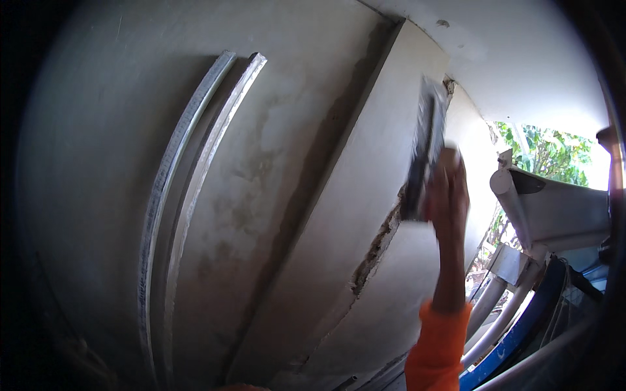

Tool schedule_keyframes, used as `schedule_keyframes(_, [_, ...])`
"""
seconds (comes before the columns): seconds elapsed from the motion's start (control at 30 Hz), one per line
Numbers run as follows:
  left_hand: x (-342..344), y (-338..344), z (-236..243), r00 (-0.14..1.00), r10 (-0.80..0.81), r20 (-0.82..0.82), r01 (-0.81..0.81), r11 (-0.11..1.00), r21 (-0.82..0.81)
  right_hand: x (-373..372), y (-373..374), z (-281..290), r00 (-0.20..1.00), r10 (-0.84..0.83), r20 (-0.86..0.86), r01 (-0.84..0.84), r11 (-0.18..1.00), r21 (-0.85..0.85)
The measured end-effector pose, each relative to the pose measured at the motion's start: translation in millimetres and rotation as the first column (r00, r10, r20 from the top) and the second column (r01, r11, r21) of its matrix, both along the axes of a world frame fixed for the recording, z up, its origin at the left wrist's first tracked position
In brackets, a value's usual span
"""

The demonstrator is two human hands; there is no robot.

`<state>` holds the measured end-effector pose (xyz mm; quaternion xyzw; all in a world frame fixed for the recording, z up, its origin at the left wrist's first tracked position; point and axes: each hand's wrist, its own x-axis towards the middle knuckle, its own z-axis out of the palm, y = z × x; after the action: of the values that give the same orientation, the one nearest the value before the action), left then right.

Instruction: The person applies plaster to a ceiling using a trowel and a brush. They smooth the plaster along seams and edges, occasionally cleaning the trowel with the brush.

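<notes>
My right hand (450,195), in an orange sleeve (437,345), is raised and wrapped round the handle of a plastering trowel (422,156). The trowel's long rectangular blade is smeared by motion. It stands nearly upright against, or just in front of, a grey plastered pillar (355,173). Whether the blade touches the plaster cannot be made out. Below the blade, a rough broken strip (377,255) runs down along the pillar's corner, and another ragged patch shows above it. My left hand is out of view; only a sliver of orange shows at the lower edge.
Two long straightedge bars (175,153) lean on the grey wall (98,163) at left. A pale ceiling (521,58) meets the pillar above. At right are a white metal frame (561,208), a blue curved edge (505,355), pale pipes and green leaves (548,153) outside.
</notes>
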<state>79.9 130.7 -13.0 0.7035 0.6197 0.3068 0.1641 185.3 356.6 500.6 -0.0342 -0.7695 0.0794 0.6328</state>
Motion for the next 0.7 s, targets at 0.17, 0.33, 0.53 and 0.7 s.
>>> schedule_keyframes(0.17, [-15,-8,-4,0.997,-0.017,-0.070,0.020,0.999,0.036,-85,-33,129,0.984,-0.136,-0.118,0.135,0.991,-0.012])
schedule_keyframes(0.33, [-23,-12,-33,0.993,0.088,0.075,-0.085,0.995,-0.046,-110,-53,167,0.994,-0.043,-0.097,0.042,0.999,-0.017])
schedule_keyframes(0.53, [-38,-4,-77,0.964,0.009,0.266,-0.016,1.000,0.024,-124,-55,190,0.984,-0.124,-0.129,0.121,0.992,-0.032])
schedule_keyframes(0.7, [-40,-10,-82,0.997,0.075,-0.034,-0.074,0.997,0.032,-133,-42,204,0.967,-0.156,-0.202,0.160,0.987,0.002])
